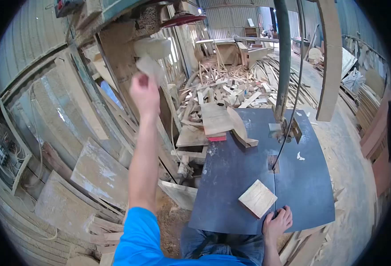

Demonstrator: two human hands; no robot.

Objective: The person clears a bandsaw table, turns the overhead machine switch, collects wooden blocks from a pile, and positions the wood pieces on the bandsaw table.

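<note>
My left hand [145, 95] is raised at the end of an outstretched arm, its fingers closed. A pale, motion-blurred piece [150, 70] shows right above the fist; its kind is unclear. Low on the dark saw table [231, 190], my right hand [277, 225] rests at the front edge, thumb and bent fingers apart, nothing seen in them. Just beyond its fingertips lies a squarish wooden block [258, 198], set at an angle beside the table's slot. Farther up, the thin bandsaw blade [288, 128] runs down into the table insert [273, 162].
A flat wooden board [217, 119] and a curved offcut [240, 127] lie at the table's far left corner. Behind them spreads a heap of wood scraps [235, 91]. A wooden plank [330, 66] hangs right of the blade. Boards [100, 170] lean at left.
</note>
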